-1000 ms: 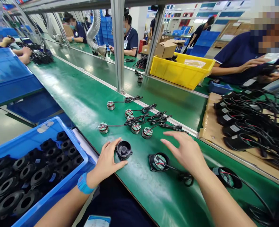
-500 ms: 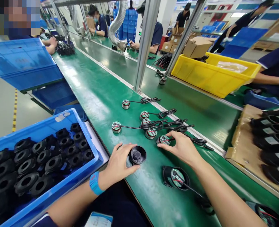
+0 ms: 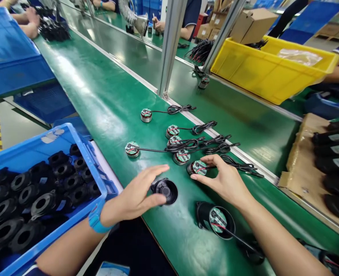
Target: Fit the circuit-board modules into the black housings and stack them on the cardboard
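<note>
My left hand (image 3: 139, 191) hovers with fingers and thumb apart beside a round black plastic housing (image 3: 169, 191), which stands on the green bench with its opening up. My right hand (image 3: 222, 174) has thumb and forefinger closed around the rim of a small motor (image 3: 197, 168) with a round green circuit board on top. Its black cable runs back under my right fingers. Nearer me, a larger black housing (image 3: 200, 216) lies tilted with a motor's circuit board (image 3: 218, 219) inside, its cable trailing out to the right.
Several more motors with bundled cables, such as one motor (image 3: 146, 115), sit behind my hands. A blue crate (image 3: 100, 199) of black housings is at left. A cardboard tray (image 3: 297, 153) of black parts and a yellow bin (image 3: 261, 73) stand right. A metal post (image 3: 171, 50) rises mid-bench.
My left hand has let go of the round black housing and lifted slightly away, its fingers spreading. My right hand stays at the same motor. The view has tipped downward.
</note>
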Action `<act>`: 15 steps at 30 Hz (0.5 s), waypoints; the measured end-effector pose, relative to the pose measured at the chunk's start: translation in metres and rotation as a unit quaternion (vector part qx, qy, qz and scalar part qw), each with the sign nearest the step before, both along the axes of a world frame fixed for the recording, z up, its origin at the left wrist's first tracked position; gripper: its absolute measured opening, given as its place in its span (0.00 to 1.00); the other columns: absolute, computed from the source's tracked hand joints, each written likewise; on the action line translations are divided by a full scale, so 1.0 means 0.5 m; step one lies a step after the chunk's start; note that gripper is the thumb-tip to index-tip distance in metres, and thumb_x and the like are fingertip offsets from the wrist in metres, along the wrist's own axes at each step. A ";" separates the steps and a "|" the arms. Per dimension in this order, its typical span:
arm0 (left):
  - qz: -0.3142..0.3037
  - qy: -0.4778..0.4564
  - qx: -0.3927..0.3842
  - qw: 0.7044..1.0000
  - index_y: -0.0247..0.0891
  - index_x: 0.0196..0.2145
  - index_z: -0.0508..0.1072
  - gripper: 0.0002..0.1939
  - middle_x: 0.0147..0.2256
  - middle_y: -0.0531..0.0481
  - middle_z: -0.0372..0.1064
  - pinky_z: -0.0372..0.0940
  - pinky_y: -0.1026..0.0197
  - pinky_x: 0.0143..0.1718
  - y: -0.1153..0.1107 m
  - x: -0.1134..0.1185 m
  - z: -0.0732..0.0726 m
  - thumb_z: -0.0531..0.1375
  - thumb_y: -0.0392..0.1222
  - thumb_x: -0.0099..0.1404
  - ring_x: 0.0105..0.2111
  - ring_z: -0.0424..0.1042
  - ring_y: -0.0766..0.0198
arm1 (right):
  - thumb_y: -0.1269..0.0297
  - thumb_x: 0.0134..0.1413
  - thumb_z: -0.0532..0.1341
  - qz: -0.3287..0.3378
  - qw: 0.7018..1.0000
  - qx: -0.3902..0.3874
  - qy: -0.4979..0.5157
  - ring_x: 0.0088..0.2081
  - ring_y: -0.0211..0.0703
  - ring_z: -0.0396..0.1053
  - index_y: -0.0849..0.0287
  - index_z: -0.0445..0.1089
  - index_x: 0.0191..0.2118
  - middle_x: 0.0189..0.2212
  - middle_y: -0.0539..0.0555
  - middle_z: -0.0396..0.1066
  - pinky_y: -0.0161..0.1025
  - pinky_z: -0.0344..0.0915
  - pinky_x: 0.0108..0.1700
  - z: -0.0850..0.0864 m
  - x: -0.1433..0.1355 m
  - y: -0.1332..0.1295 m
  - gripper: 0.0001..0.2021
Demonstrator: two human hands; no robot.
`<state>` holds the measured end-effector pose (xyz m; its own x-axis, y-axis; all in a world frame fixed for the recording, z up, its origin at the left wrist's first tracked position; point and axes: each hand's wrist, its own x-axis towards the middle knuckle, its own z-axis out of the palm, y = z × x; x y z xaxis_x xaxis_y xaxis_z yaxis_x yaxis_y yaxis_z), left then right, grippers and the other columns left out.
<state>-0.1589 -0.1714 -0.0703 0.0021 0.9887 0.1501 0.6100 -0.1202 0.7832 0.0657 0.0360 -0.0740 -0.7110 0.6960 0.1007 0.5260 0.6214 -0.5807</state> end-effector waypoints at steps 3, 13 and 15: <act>0.012 0.095 0.075 0.993 0.44 0.59 0.70 0.17 0.54 0.44 0.70 0.60 0.49 0.56 0.082 -0.006 0.033 0.51 0.45 0.78 0.54 0.67 0.53 | 0.36 0.47 0.68 -0.012 1.000 0.003 0.006 0.44 0.51 0.76 0.55 0.69 0.44 0.42 0.55 0.78 0.46 0.72 0.47 0.003 0.008 0.002 0.29; -0.067 0.345 0.073 0.933 0.38 0.49 0.78 0.26 0.45 0.46 0.65 0.54 0.53 0.42 0.276 0.046 0.047 0.74 0.52 0.56 0.46 0.61 0.51 | 0.33 0.51 0.65 -0.019 0.998 0.026 0.045 0.41 0.50 0.77 0.52 0.77 0.43 0.39 0.52 0.81 0.48 0.73 0.47 -0.012 0.025 0.011 0.27; -0.065 0.342 0.082 0.934 0.39 0.46 0.79 0.22 0.44 0.46 0.65 0.53 0.53 0.41 0.281 0.051 0.039 0.73 0.52 0.58 0.46 0.61 0.51 | 0.34 0.52 0.65 -0.014 0.998 0.024 0.055 0.41 0.49 0.77 0.51 0.78 0.44 0.40 0.51 0.81 0.48 0.73 0.48 -0.013 0.027 0.011 0.26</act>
<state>-0.1332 -0.0311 -0.0507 0.2704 0.9374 0.2193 0.9331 -0.3113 0.1802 0.0791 0.0417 -0.0806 -0.6740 0.7077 0.2119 0.4777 0.6363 -0.6057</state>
